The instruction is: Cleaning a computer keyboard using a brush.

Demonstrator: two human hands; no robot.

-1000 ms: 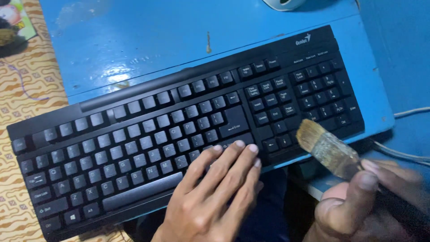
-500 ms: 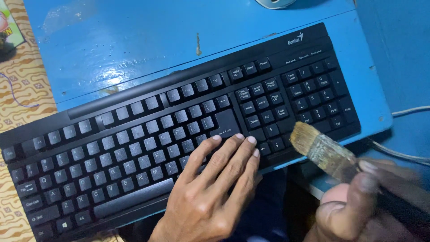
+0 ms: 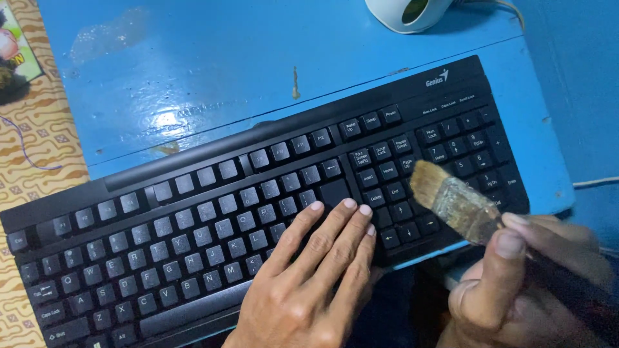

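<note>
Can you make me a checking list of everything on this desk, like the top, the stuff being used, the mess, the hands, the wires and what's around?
Surface: blue painted table, scuffed and shiny in spots, with a seam running across it.
Job's things: black keyboard lying slanted, its near edge hanging over the table's front; worn paintbrush with bristles over the keys beside the number pad.
Clutter: white rounded object at the far edge, cut off by the frame.
Hands: left hand flat on the keys, fingers spread; right hand with its grip closed on the paintbrush handle.
Cables: pale cable at the right edge; thin cord on the left.
Surroundings: patterned cloth on the left, picture card in the corner.
</note>
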